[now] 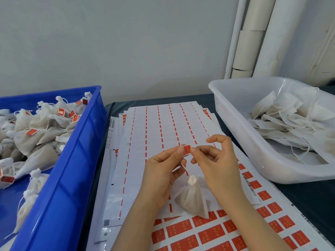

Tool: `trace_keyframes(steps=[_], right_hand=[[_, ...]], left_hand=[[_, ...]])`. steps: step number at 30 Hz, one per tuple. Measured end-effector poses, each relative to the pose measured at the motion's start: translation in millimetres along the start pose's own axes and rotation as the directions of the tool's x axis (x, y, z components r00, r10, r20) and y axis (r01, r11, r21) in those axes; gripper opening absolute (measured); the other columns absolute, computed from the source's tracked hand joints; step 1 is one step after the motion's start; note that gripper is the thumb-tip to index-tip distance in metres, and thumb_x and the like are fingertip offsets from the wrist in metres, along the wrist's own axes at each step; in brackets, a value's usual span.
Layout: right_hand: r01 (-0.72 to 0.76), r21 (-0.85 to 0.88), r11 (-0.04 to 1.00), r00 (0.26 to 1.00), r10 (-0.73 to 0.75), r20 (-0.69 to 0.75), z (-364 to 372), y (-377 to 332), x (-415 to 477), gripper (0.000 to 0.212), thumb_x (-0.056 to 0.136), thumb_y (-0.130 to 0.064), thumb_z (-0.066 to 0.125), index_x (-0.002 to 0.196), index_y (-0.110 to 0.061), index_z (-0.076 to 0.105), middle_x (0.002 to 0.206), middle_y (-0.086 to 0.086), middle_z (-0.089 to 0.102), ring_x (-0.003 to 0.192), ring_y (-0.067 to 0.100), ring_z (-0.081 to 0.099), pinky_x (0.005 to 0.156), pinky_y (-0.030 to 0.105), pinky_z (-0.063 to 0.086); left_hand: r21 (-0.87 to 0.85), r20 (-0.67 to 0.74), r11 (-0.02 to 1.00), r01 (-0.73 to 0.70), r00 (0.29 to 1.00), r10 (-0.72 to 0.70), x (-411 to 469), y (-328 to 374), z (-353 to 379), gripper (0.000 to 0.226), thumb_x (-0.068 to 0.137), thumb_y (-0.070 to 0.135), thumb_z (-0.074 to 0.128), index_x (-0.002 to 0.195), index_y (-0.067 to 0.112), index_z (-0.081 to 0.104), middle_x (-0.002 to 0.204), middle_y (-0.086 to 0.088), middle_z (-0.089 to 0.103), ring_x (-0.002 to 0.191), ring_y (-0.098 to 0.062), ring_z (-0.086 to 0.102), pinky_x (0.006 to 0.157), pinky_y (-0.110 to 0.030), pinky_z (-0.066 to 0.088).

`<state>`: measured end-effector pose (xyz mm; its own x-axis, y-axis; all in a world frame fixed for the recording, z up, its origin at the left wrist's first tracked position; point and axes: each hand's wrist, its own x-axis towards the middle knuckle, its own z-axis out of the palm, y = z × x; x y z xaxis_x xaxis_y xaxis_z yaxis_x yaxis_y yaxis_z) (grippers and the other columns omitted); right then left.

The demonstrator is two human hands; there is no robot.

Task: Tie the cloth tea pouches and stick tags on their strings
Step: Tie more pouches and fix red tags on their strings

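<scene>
A tied white cloth tea pouch (pixel 193 198) hangs by its string (pixel 184 167) over the sticker sheets. At the top of the string sits a small red tag (pixel 186 148). My left hand (pixel 163 171) pinches the tag's left end between thumb and forefinger, and the string runs down past its fingers. My right hand (pixel 215 160) pinches the tag's right end with thumb and finger, its forefinger raised above. Sheets of red tag stickers (pixel 199 234) lie under the pouch.
A blue crate (pixel 72 160) at the left holds several tied, tagged pouches. A white tub (pixel 241 134) at the right holds several untied pouches with loose strings. Peeled sticker backing sheets (pixel 154 127) cover the dark table. White pipes stand at the back right.
</scene>
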<state>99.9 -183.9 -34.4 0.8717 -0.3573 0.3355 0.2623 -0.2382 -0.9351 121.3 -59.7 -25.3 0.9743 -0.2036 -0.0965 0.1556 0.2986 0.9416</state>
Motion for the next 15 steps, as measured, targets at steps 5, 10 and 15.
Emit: trace_keyframes(steps=[5, 10, 15], right_hand=[[0.001, -0.012, 1.000, 1.000, -0.001, -0.009, 0.0, 0.0, 0.1, 0.037, 0.068, -0.040, 0.068, 0.095, -0.034, 0.043, 0.080, -0.028, 0.065, 0.070, -0.002, 0.066, 0.058, 0.001, 0.043], [0.000, -0.020, 1.000, 1.000, -0.001, -0.020, 0.1, 1.0, 0.9, 0.036, 0.070, -0.038, 0.069, 0.094, -0.033, 0.043, 0.077, -0.026, 0.066, 0.069, -0.001, 0.066, 0.059, 0.002, 0.044], [0.013, -0.015, 1.000, 1.000, -0.014, -0.017, -0.5, 1.2, 0.2, 0.035, 0.072, -0.035, 0.070, 0.094, -0.032, 0.043, 0.080, -0.025, 0.066, 0.070, -0.002, 0.066, 0.059, 0.002, 0.044]], left_hand=[[0.018, 0.005, 1.000, -0.009, 1.000, 0.009, -0.3, -0.3, 0.0, 0.023, 0.069, 0.033, 0.067, 0.086, 0.024, 0.080, 0.085, -0.004, 0.074, 0.066, -0.008, 0.063, 0.067, -0.023, 0.053], [0.038, 0.012, 0.999, -0.013, 1.000, 0.013, 0.2, -1.1, 0.2, 0.024, 0.070, 0.034, 0.067, 0.088, 0.025, 0.079, 0.086, -0.003, 0.074, 0.067, -0.008, 0.063, 0.068, -0.024, 0.053], [0.056, 0.011, 0.998, -0.017, 1.000, 0.017, 0.0, -1.7, 0.3, 0.022, 0.071, 0.034, 0.066, 0.087, 0.025, 0.079, 0.084, -0.004, 0.074, 0.066, -0.008, 0.062, 0.069, -0.024, 0.053]])
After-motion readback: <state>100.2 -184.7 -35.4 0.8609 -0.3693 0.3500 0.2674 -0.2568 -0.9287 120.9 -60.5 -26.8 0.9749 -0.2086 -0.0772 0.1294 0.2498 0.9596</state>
